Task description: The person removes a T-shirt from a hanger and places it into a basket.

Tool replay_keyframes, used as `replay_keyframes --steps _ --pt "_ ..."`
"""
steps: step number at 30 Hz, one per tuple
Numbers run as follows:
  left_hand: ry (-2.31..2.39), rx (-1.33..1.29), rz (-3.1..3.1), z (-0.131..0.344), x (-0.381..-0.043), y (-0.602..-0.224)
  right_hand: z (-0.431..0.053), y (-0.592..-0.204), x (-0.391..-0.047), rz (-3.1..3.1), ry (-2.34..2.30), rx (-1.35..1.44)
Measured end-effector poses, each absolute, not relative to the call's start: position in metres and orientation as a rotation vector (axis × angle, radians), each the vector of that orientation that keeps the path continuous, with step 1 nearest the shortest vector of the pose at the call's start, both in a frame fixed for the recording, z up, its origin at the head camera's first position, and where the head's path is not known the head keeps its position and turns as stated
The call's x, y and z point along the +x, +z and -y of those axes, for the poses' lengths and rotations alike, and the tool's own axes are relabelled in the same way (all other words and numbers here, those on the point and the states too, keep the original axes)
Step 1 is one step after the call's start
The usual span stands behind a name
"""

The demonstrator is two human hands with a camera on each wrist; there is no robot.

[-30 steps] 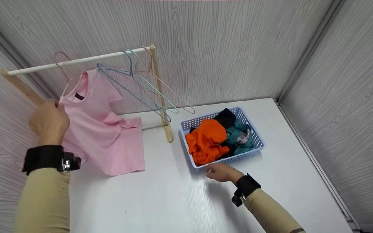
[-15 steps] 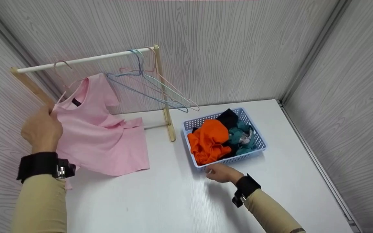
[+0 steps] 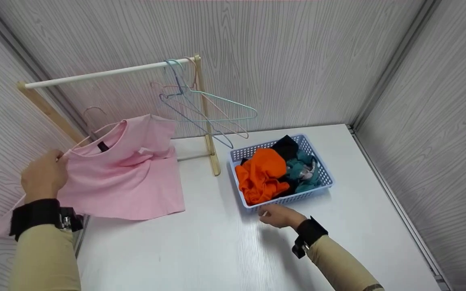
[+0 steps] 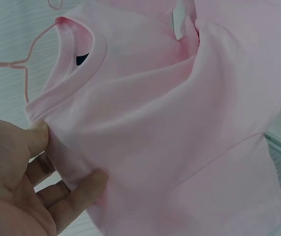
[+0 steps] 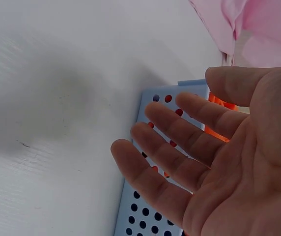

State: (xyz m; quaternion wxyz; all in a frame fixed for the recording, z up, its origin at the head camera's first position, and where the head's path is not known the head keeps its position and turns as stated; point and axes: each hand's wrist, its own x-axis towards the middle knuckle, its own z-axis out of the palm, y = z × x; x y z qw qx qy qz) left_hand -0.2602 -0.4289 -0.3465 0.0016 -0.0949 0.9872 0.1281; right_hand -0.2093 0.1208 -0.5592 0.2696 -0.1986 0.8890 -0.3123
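My left hand (image 3: 45,173) pinches a pink T-shirt (image 3: 123,178) at one shoulder, thumb on one side and fingers on the other. The shirt is on a thin pink hanger (image 4: 26,64), which shows at its neck opening, where a dark label (image 3: 102,146) also sits. In the head view the hanger's hook lies below the white rail (image 3: 107,73). My right hand (image 5: 229,152) has relaxed, nearly straight fingers beside the near wall of a blue perforated basket (image 5: 145,216); nothing is in its palm.
Several empty hangers, one of them blue (image 3: 196,119) and one mint green (image 3: 233,103), hang at the right end of the wooden-legged rack (image 3: 212,161). Orange cloth (image 3: 261,173), dark cloth (image 3: 285,147) and teal cloth (image 3: 303,173) lie in the basket. Panel walls (image 3: 297,60) enclose the table.
The hanger's hook has come down from the rail, and the T-shirt has lowered with it. My left hand has moved left and down. The empty hangers have swung; my right hand barely moves.
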Motion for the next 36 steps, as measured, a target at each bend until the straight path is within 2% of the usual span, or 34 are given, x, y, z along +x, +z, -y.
replay_keyframes --steps 10,17,22,28,32,36 --pt "0.343 -0.061 -3.045 0.437 -0.252 -0.36 -0.123 -0.561 -0.207 -2.384 -0.829 -0.474" --pt "0.435 0.258 -3.01 0.426 -0.261 -0.362 -0.121 -0.562 -0.21 -2.452 -0.941 -0.521" --pt "0.588 0.373 -2.942 0.395 -0.267 -0.352 -0.114 -0.553 -0.213 -2.567 -1.175 -0.503" --pt "0.662 0.518 -2.89 0.346 -0.279 -0.351 -0.106 -0.523 -0.216 -2.909 -1.427 -0.554" --pt "0.757 0.587 -2.854 0.319 -0.288 -0.355 -0.102 -0.506 -0.212 -3.127 -1.416 -0.699" --pt "0.882 0.638 -2.774 0.294 -0.295 -0.36 -0.102 -0.489 -0.204 -3.29 -1.375 -0.671"
